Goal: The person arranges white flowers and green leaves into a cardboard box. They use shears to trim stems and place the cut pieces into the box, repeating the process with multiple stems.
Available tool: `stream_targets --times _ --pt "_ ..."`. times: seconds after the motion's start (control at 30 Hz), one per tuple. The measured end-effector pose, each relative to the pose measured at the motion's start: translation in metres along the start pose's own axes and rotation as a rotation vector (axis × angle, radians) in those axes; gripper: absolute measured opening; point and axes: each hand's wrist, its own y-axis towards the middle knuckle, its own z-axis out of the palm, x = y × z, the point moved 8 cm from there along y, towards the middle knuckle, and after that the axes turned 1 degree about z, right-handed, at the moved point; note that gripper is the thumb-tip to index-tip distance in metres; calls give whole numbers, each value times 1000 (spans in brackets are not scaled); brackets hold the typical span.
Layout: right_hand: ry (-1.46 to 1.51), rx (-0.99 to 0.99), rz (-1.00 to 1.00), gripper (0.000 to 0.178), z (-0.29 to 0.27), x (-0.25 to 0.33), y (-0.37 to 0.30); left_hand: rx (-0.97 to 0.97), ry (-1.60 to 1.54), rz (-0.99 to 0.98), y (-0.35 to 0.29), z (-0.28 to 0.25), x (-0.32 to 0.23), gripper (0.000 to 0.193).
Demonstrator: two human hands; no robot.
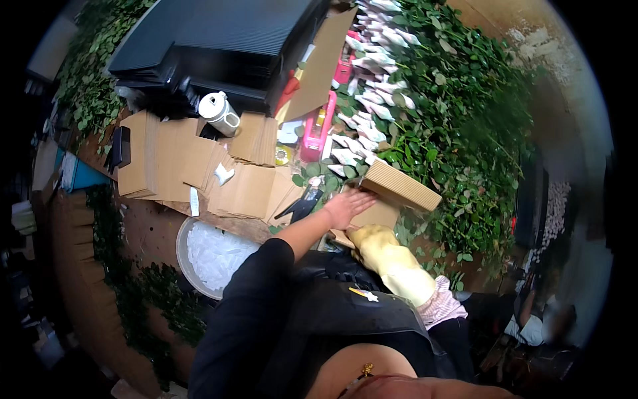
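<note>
My left hand (pixel 351 207), bare, lies flat with its fingers stretched out on a piece of corrugated cardboard (pixel 382 214). The far part of that cardboard stands up as a ribbed flap (pixel 403 185) just beyond my fingertips. My right hand (pixel 384 251) wears a pale yellow glove and is closed at the near edge of the cardboard; its fingertips are mostly hidden. Left of my left hand lies a black-handled tool (pixel 302 205), perhaps scissors. A pink stapler-like tool (pixel 319 130) lies farther off.
Green leafy stems (pixel 458 126) with pale wrapped flower heads (pixel 369 100) cover the table's right side. Stacked cardboard pieces (pixel 242 189), a white handled tumbler (pixel 219 114) and black ribbed sheets (pixel 212 33) stand left. A bucket of white pieces (pixel 183 249) is below the table's edge.
</note>
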Motion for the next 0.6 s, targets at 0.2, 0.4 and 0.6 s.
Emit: stream_targets --times 0.2,0.4,0.6 --pt "-126 -761 -515 32 -88 80 97 -18 -262 -74 5 -28 7 89" --pt "-432 -880 -554 36 -108 124 263 -38 -342 -98 4 -35 6 84" --pt "-490 -973 -550 32 -105 110 271 -46 -398 -131 -1 -33 7 79"
